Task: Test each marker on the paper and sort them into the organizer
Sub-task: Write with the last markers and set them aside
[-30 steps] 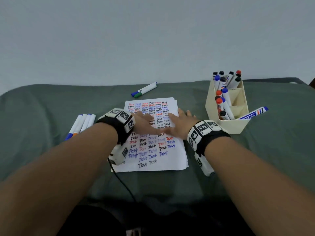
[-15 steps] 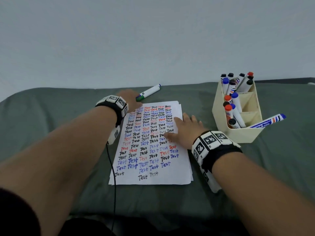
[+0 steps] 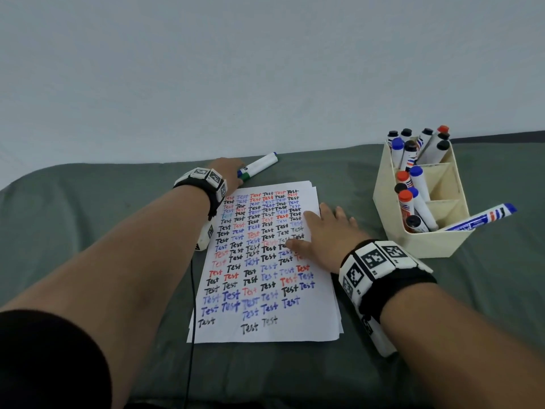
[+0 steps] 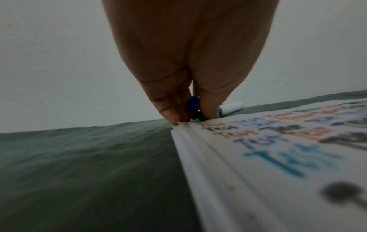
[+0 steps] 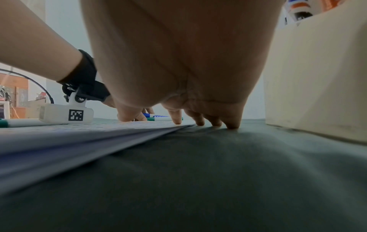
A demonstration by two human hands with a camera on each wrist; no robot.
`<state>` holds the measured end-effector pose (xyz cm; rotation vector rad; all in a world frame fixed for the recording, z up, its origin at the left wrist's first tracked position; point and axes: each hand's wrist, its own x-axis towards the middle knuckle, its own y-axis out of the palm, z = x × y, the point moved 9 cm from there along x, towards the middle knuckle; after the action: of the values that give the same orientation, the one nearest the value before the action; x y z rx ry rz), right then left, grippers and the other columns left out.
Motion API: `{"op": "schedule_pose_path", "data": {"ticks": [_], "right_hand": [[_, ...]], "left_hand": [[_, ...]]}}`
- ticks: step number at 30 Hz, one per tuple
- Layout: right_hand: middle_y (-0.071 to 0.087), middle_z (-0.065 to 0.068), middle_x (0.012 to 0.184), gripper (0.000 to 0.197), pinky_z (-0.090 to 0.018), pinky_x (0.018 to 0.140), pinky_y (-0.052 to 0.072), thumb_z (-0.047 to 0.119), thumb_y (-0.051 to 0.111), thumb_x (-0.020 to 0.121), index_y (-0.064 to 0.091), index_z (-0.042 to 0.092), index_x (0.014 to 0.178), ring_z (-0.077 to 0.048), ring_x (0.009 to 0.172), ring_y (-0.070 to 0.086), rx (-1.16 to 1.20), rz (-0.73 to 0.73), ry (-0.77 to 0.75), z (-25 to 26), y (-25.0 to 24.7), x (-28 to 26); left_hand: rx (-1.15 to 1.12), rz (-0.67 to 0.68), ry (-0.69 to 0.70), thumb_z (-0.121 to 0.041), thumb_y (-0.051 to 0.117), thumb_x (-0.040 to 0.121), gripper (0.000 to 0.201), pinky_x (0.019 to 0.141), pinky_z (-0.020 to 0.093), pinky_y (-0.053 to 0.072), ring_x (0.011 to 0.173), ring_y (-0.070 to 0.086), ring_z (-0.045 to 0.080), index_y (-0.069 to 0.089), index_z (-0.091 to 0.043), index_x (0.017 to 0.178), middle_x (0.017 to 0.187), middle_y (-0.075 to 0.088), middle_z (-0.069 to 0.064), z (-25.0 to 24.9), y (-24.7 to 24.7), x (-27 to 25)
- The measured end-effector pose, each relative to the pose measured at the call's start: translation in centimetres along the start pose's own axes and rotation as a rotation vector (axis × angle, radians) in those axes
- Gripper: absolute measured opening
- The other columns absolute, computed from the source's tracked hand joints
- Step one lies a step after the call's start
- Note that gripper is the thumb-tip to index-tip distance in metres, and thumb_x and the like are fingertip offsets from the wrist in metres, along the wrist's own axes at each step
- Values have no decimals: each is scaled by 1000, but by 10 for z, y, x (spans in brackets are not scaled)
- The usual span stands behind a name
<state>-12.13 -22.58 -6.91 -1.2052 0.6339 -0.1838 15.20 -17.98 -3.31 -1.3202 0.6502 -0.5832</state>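
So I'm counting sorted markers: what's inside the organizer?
The organizer holds capped markers in black, blue and red, upright or leaning. One blue marker pokes over its rim. Lower parts are hidden.

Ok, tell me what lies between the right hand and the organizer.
Only bare green cloth. In the head view the right hand rests flat on the paper's right edge, and a strip of cloth separates it from the organizer. The right wrist view shows the same gap.

The left hand [image 3: 228, 172] covered the near ends of two markers [image 3: 259, 166] at eleven o'clock of the paper [image 3: 265, 335], so its grip stayed unclear. Nearby writing [image 4: 288, 157] looked blurry from the left wrist.
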Motion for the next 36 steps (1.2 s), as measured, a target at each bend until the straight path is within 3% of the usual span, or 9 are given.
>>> {"op": "schedule_pose_path", "data": {"ticks": [4, 13, 21, 24, 26, 27, 29, 33, 36], "right_hand": [[2, -10, 170, 85, -56, 125, 9, 76, 35, 94, 17, 25, 159, -38, 155, 2, 7, -3, -1, 1, -3, -1], [9, -7, 169, 78, -55, 121, 23, 67, 40, 98, 18, 22, 158, -34, 154, 12, 61, -77, -39, 5, -14, -5], [-14, -9, 169, 83, -59, 122, 7, 44, 53, 99, -2, 30, 160, -38, 155, -8, 16, -495, -161, 15, -50, -14], [17, -12, 166, 50, -63, 120, 11, 37, 48, 103, 36, 27, 150, -41, 154, 8, -81, -530, -165, 17, -54, -14], [60, -8, 130, 21, -57, 108, 39, 30, 47, 104, 59, 22, 119, -35, 129, 49, -26, -505, -210, 21, -56, -16], [66, -5, 109, 12, -50, 93, 51, 26, 49, 103, 59, 21, 107, -31, 107, 60, 26, -497, -232, 23, -57, -17], [63, -1, 91, 8, -43, 73, 54, 22, 52, 102, 59, 19, 100, -26, 87, 62, 56, -498, -263, 26, -58, -20], [62, -2, 95, 10, -40, 74, 52, 23, 51, 104, 60, 18, 105, -25, 90, 61, 41, -420, -296, 30, -52, -15], [58, -1, 91, 13, -37, 72, 48, 25, 51, 104, 61, 17, 105, -26, 90, 61, 33, -395, -321, 33, -48, -12]], "left_hand": [[33, 21, -29, -39, 62, 98, 38, 69, 30, 41, 85, 56, 22, 63, -13, 126, 103, 66, 6, 5, -1, -2], [-275, -202, -87, -25, 54, 100, 21, 58, 27, 37, 76, 57, 19, 70, -12, 105, 84, 64, 2, 27, -26, -56], [-441, -266, 209, -24, 57, 101, 13, 61, 22, 36, 71, 52, 7, 67, -21, 108, 88, 64, -4, -28, -44, -131], [-421, -229, 344, -25, 55, 101, 11, 63, 21, 36, 74, 52, 0, 64, -24, 108, 89, 58, -11, -57, -43, -151], [-412, -228, 398, -26, 52, 101, 10, 63, 25, 35, 77, 55, 7, 60, -22, 99, 86, 55, -14, -71, -44, -163], [-405, -233, 410, -29, 49, 101, 13, 62, 25, 34, 77, 55, 9, 57, -21, 95, 85, 54, -13, -76, -45, -167], [-337, -198, 409, -36, 43, 104, 21, 60, 27, 35, 75, 53, 10, 53, -20, 95, 84, 53, -11, -83, -42, -171], [-123, -107, 367, -43, 37, 107, 25, 55, 32, 34, 75, 59, 24, 50, -22, 107, 79, 56, -2, -83, -30, -172], [-150, -69, 311, -63, 39, 99, 35, 54, 28, 32, 71, 56, 13, 53, -33, 111, 78, 57, -11, -67, -25, -167]]}}
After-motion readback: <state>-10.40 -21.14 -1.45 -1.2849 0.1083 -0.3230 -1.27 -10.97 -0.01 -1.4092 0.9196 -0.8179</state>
